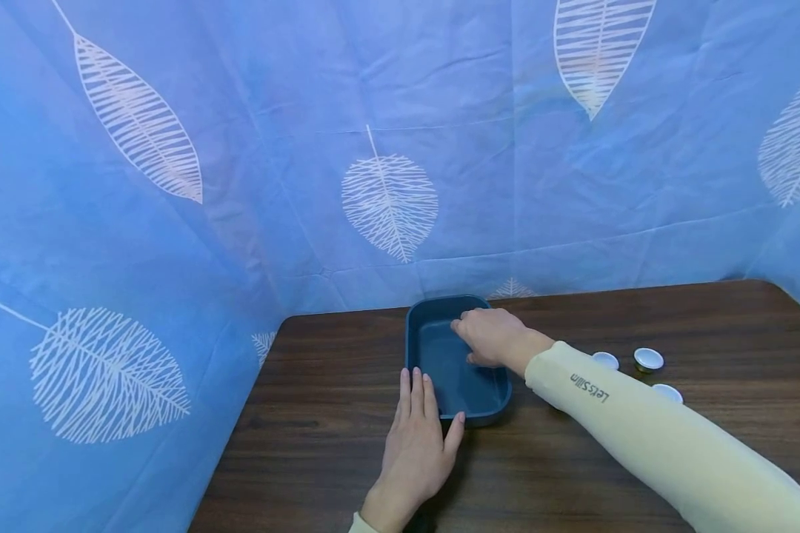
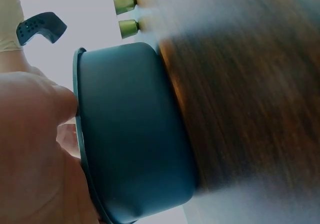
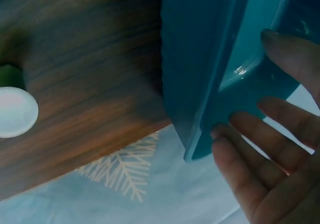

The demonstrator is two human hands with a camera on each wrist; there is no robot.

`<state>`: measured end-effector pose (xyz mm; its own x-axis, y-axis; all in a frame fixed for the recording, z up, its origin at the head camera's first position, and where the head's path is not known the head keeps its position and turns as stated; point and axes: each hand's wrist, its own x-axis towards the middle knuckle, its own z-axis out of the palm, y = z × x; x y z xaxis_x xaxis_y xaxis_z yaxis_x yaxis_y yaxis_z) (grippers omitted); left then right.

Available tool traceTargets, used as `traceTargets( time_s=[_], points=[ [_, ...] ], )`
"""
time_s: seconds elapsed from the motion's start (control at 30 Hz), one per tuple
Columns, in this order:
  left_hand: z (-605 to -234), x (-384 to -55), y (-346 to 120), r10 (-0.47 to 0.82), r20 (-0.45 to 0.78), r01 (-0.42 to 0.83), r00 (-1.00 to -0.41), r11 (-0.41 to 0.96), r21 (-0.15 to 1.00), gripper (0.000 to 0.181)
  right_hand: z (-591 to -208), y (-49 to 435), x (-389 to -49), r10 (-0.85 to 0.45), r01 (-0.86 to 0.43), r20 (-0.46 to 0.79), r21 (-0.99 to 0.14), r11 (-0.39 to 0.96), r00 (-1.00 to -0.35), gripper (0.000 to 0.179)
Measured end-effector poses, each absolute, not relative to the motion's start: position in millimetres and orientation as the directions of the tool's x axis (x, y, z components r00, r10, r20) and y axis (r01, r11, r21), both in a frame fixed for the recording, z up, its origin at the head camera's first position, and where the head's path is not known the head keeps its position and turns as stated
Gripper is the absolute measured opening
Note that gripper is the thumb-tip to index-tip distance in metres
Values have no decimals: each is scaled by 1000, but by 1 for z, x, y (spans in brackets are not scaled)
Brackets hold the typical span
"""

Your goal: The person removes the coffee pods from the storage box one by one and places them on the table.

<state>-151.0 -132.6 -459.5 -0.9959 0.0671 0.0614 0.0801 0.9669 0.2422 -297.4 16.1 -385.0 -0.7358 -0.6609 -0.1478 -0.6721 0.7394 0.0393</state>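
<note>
A dark teal rectangular bin (image 1: 455, 370) stands on the table. On its near left corner rests my left hand (image 1: 416, 448), long fingers straight along the left rim and thumb at the near rim. The left wrist view shows this hand at the rim, beside the bin's outer wall (image 2: 132, 134). Over the bin's right side is my right hand (image 1: 493, 337). In the right wrist view its fingers (image 3: 265, 139) are bent loosely and apart, with nothing between them, and the thumb reaches inside the bin.
Several small green capsules with white lids, one a whole capsule (image 1: 649, 360), stand on the wooden table (image 1: 307, 414) right of the bin, partly behind the right sleeve (image 1: 640, 422). A blue leaf-patterned cloth (image 1: 273, 148) hangs behind the table's back edge.
</note>
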Motion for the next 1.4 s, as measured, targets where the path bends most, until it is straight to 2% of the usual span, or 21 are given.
traceTargets(
  time_s=[0.5,0.83,1.23,1.4],
  points=[
    [-460,-152,-132,63,49,73,-997,968,239,80,-391,11,-308,-592,-614,-214,50,787,-777,66],
    [-461,-154,-132,49,27,54,-998,963,263,81,-397,7,-321,-547,-576,-274,31,817,-791,60],
    [-461,-153,-131,45,32,52,-998,963,266,81,-412,-3,-328,-548,-593,-283,106,798,-787,44],
    [-461,-155,-132,52,56,64,-997,968,242,80,-415,-2,-330,-564,-605,-247,144,783,-788,36]
  ],
)
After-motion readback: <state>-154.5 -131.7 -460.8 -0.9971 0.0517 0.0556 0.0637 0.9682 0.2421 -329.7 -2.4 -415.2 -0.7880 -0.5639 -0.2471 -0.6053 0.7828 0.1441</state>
